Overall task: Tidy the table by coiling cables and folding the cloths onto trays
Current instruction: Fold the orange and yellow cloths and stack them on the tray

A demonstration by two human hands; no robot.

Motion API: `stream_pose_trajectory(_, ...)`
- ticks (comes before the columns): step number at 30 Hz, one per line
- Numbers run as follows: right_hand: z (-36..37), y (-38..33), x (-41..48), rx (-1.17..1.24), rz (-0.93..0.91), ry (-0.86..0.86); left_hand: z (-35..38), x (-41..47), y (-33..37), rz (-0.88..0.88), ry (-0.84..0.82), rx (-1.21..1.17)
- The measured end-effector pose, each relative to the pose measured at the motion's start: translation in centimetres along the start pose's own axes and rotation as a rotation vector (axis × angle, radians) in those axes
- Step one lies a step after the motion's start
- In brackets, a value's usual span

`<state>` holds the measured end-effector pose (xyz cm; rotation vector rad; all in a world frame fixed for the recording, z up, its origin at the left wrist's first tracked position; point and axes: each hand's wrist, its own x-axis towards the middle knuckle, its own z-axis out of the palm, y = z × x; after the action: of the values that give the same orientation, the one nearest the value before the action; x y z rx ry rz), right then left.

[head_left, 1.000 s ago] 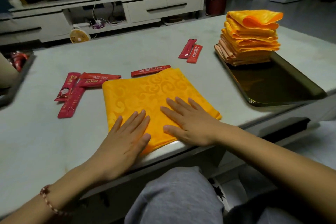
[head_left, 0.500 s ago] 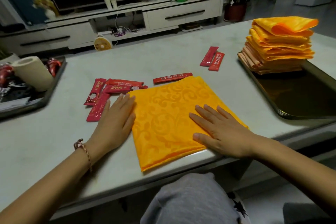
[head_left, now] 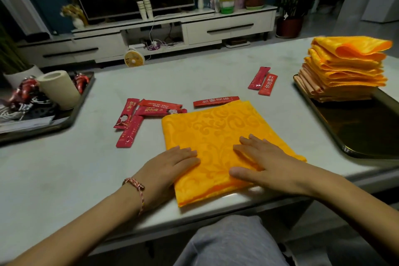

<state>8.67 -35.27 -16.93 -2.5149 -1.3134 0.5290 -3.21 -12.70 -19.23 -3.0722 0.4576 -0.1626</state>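
Looking from the left, my left grip (head_left: 172, 164) lies flat and released on the left edge of the folded yellow cloth (head_left: 216, 129), at the near edge of the tabletop (head_left: 64, 168). My right grip (head_left: 265, 162) presses flat on it too, grasping nothing. The tray (head_left: 367, 127) with the cloth stack (head_left: 345, 71) lies to the right, so I judge the right grip nearer.
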Motion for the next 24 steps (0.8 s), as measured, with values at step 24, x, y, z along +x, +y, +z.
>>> stream_pose_trajectory(24,-0.9,0.0,5.4,0.210,0.561,0.369,0.2,0.6,-2.9,-1.070,0.389,-0.636)
